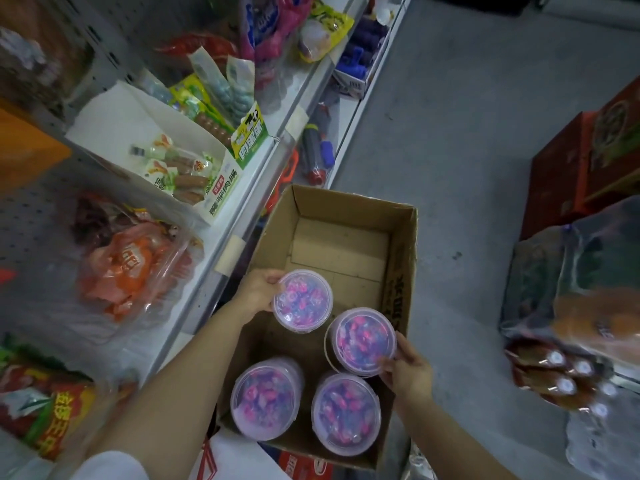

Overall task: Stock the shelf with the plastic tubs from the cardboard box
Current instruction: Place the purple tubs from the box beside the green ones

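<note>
Location type: retail shop aisle. Indicators: a metal shelf [263, 188] with pegboard backing carries a display carton of packaged sausages [194, 174] and bagged snacks [131, 265]. Boxed toys [360, 50] occupy a lower tier. Red cartons [568, 174] are stacked on the grey concrete floor [460, 140].

- Left hand [258, 292]: bare, no rings or wristband visible; forearm bare to the lower left of the frame.
- Right hand [410, 375]: bare, no jewellery visible; forearm bare.
- White garment [110, 467]: short sleeve edge at bottom left, plain, slightly blurred.
</note>
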Demonstrator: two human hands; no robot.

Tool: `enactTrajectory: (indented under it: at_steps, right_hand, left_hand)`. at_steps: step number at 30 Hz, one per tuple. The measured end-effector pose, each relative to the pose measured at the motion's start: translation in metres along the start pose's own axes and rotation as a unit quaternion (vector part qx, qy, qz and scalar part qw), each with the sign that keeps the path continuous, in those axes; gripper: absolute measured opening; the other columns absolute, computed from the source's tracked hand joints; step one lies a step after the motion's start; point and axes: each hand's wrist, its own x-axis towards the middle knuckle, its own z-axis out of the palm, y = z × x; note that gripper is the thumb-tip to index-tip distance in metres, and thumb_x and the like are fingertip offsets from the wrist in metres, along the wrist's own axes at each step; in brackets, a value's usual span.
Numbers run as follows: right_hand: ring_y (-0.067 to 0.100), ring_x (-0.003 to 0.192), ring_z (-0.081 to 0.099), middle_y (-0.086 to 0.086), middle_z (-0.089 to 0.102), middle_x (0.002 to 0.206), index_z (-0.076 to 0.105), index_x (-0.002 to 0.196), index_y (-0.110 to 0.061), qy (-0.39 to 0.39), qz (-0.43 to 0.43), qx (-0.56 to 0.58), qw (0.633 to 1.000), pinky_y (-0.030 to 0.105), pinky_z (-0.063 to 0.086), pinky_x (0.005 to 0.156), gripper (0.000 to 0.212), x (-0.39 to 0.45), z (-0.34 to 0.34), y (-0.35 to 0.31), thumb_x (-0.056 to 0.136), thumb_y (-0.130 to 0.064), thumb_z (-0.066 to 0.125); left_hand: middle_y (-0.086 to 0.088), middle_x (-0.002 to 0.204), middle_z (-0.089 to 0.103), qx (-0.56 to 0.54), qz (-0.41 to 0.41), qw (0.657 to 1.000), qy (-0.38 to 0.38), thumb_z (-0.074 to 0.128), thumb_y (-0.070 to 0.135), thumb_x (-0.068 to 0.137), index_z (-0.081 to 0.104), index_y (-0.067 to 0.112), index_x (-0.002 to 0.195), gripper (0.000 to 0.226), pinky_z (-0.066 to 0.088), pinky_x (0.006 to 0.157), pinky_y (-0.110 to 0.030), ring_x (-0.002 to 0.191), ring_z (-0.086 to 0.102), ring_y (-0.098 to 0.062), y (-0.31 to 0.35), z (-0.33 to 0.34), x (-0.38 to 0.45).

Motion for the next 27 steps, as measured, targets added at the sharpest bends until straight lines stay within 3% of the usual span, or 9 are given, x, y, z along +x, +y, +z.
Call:
enactTrajectory:
  at_steps: [4, 6, 10, 16, 22, 27]
  right_hand:
    - [0.024, 0.084, 0.065, 0.011, 0.066, 0.111, 0.061, 0.125, -0.009, -0.029, 0.011, -0.015, 0.999, 0.029, 0.057, 0.051, 0.057, -0.009, 0.0, -0.048, 0.08, 0.023, 0.045]
    - [0.02, 0.072, 0.061, 0.012, 0.064, 0.104, 0.06, 0.122, -0.009, -0.06, 0.002, -0.022, 0.998, 0.024, 0.053, 0.044, 0.056, -0.019, 0.0, -0.079, 0.081, 0.024, 0.042]
    - [0.019, 0.07, 0.062, 0.005, 0.065, 0.088, 0.061, 0.123, -0.009, -0.102, -0.031, -0.039, 0.994, 0.028, 0.056, 0.049, 0.053, -0.04, -0.005, -0.141, 0.08, 0.021, 0.052]
    - [0.02, 0.072, 0.062, 0.009, 0.066, 0.093, 0.062, 0.119, -0.01, -0.122, -0.097, -0.054, 0.986, 0.035, 0.055, 0.063, 0.049, -0.082, -0.021, -0.229, 0.079, 0.018, 0.058]
    - [0.018, 0.064, 0.059, 0.011, 0.063, 0.091, 0.062, 0.117, -0.012, -0.14, -0.145, -0.051, 0.978, 0.027, 0.051, 0.048, 0.05, -0.121, -0.048, -0.307, 0.078, 0.018, 0.056]
    - [0.019, 0.059, 0.059, 0.014, 0.064, 0.082, 0.065, 0.107, -0.011, -0.157, -0.173, -0.037, 0.972, 0.024, 0.052, 0.042, 0.044, -0.154, -0.077, -0.37, 0.075, 0.019, 0.057]
  left_hand:
    - [-0.01, 0.11, 0.068, -0.087, -0.012, 0.996, 0.031, 0.057, 0.007, 0.095, 0.064, 0.011, 0.12, 0.026, 0.057, 0.077, -0.044, 0.095, 0.065, -0.022, 0.015, -0.009, -0.014]
    - [-0.007, 0.109, 0.068, -0.119, -0.01, 0.992, 0.043, 0.059, 0.008, 0.094, 0.063, 0.011, 0.119, 0.025, 0.057, 0.077, -0.043, 0.095, 0.064, -0.021, 0.032, -0.011, -0.026]
    - [-0.008, 0.111, 0.068, -0.161, 0.001, 0.985, 0.063, 0.062, 0.009, 0.092, 0.063, 0.01, 0.119, 0.028, 0.058, 0.078, -0.046, 0.097, 0.065, -0.023, 0.074, -0.015, -0.048]
    - [-0.016, 0.119, 0.064, -0.22, 0.014, 0.973, 0.069, 0.062, 0.004, 0.092, 0.059, 0.003, 0.123, 0.031, 0.057, 0.071, -0.045, 0.109, 0.062, -0.032, 0.158, -0.015, -0.093]
    - [-0.012, 0.096, 0.064, -0.224, 0.056, 0.968, 0.1, 0.058, -0.001, 0.093, 0.06, 0.005, 0.106, 0.015, 0.053, 0.074, -0.046, 0.085, 0.062, -0.026, 0.245, -0.01, -0.156]
    - [-0.011, 0.093, 0.063, -0.219, 0.076, 0.966, 0.111, 0.057, -0.001, 0.093, 0.056, 0.004, 0.119, 0.027, 0.053, 0.078, -0.048, 0.088, 0.059, -0.026, 0.307, -0.003, -0.209]
